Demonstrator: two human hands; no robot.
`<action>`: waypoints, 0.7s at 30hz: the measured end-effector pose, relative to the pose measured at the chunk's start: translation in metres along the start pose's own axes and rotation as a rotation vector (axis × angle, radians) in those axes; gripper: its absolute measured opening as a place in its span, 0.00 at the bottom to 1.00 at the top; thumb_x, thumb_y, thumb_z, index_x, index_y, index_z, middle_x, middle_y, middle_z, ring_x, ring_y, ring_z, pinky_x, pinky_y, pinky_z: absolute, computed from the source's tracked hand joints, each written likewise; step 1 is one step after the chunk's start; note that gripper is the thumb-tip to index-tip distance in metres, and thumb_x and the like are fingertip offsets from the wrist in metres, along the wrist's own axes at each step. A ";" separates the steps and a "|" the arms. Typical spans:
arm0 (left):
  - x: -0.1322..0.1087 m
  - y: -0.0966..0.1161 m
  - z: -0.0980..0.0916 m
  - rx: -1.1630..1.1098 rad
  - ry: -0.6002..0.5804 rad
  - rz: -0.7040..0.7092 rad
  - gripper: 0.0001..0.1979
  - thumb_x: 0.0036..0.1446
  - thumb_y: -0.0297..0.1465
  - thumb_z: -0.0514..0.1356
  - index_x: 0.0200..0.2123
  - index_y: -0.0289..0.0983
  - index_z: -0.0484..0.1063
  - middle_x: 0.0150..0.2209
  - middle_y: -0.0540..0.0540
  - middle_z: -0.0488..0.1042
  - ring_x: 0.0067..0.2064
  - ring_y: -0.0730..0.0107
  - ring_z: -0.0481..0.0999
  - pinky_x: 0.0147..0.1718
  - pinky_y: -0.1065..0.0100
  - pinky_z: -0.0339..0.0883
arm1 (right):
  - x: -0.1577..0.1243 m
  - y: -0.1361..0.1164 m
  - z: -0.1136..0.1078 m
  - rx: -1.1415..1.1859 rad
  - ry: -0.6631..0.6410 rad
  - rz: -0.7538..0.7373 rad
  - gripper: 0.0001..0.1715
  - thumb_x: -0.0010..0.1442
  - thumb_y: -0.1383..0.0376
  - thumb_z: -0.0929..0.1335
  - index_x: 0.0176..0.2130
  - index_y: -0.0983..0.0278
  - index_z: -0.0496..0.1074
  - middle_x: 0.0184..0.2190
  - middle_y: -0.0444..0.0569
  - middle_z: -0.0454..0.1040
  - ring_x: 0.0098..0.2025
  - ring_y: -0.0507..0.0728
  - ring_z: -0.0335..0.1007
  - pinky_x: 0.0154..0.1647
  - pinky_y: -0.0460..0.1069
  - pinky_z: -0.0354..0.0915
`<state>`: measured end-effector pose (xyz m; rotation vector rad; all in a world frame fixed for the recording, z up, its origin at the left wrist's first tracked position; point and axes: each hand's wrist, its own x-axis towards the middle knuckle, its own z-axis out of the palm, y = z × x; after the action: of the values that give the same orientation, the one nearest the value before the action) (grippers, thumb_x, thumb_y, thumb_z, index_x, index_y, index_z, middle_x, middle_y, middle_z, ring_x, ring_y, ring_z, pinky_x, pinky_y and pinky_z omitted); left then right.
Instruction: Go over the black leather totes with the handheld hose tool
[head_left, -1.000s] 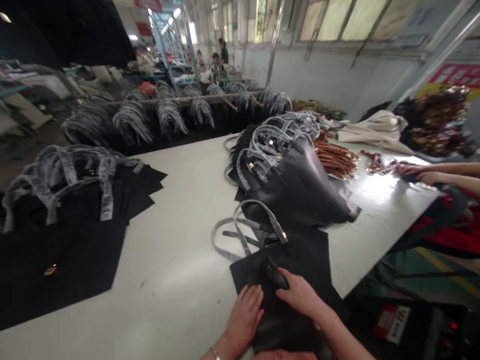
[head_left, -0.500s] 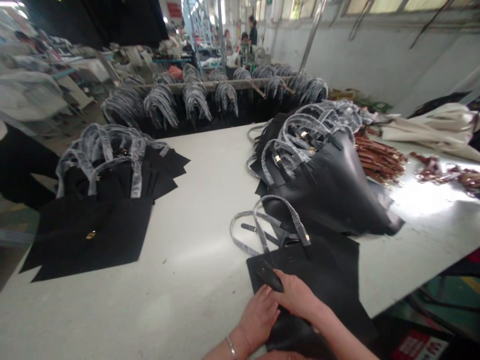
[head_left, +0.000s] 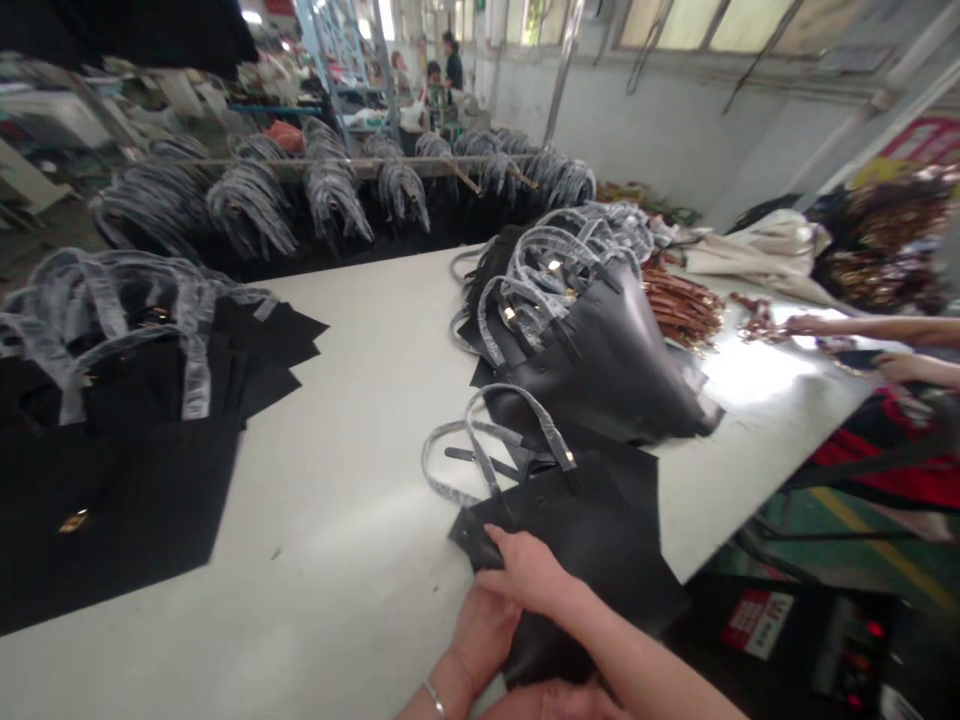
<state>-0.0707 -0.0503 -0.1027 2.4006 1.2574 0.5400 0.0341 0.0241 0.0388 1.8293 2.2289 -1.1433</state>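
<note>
A black leather tote bag [head_left: 592,530] lies at the near edge of the white work table [head_left: 337,480], with its plastic-wrapped handles [head_left: 487,440] pointing away from me. My right hand [head_left: 525,570] rests on the bag and pinches a dark folded corner [head_left: 476,540]. My left hand [head_left: 480,640], with a thin bangle at the wrist, sits under my right hand against the bag's near edge. Its fingers are hidden.
A heap of black bags [head_left: 592,370] lies just beyond, and a stack [head_left: 135,430] lies to the left. More bags hang on a rail [head_left: 330,190]. A co-worker's hands [head_left: 847,345] work at the far right, near tan leather straps [head_left: 679,310].
My hands have shifted left on the bag, and my right hand now sits over my left. The dark folded corner has moved left. The view has swung back after tilting.
</note>
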 end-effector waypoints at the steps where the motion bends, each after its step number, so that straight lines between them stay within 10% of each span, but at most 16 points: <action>1: 0.003 -0.005 -0.001 0.024 0.016 -0.004 0.15 0.64 0.25 0.49 0.48 0.36 0.73 0.43 0.41 0.78 0.45 0.57 0.77 0.42 0.57 0.74 | -0.003 0.002 -0.006 0.017 0.042 0.013 0.38 0.52 0.60 0.69 0.60 0.70 0.65 0.43 0.62 0.80 0.47 0.66 0.76 0.46 0.53 0.68; 8: 0.045 -0.058 -0.028 0.217 0.105 -0.054 0.20 0.67 0.28 0.46 0.58 0.33 0.65 0.62 0.40 0.63 0.63 0.57 0.61 0.60 0.53 0.60 | -0.067 0.078 -0.090 0.142 0.287 0.226 0.37 0.60 0.55 0.65 0.64 0.66 0.58 0.30 0.48 0.79 0.29 0.56 0.76 0.34 0.47 0.67; 12: 0.070 -0.075 -0.054 0.313 0.063 -0.143 0.20 0.65 0.25 0.43 0.55 0.25 0.67 0.61 0.32 0.63 0.63 0.53 0.61 0.60 0.52 0.59 | -0.127 0.150 -0.099 0.242 0.357 0.516 0.34 0.59 0.56 0.66 0.61 0.67 0.63 0.18 0.42 0.72 0.18 0.55 0.71 0.23 0.47 0.63; 16: 0.099 -0.043 -0.062 0.380 0.007 -0.202 0.18 0.62 0.23 0.48 0.53 0.24 0.68 0.61 0.29 0.62 0.60 0.48 0.64 0.59 0.49 0.59 | -0.170 0.195 -0.065 0.485 0.345 0.631 0.31 0.60 0.56 0.65 0.59 0.67 0.63 0.20 0.42 0.72 0.15 0.53 0.69 0.17 0.45 0.61; 21: 0.140 0.032 -0.040 0.231 -0.198 0.057 0.23 0.60 0.24 0.55 0.58 0.33 0.63 0.65 0.38 0.57 0.61 0.58 0.63 0.57 0.62 0.63 | -0.180 0.194 -0.030 0.596 0.249 0.580 0.26 0.58 0.59 0.66 0.54 0.66 0.68 0.20 0.41 0.72 0.15 0.50 0.66 0.16 0.43 0.59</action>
<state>0.0052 0.0557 -0.0307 2.6092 1.2253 0.1728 0.2685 -0.1025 0.0462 2.7109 1.3159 -1.6016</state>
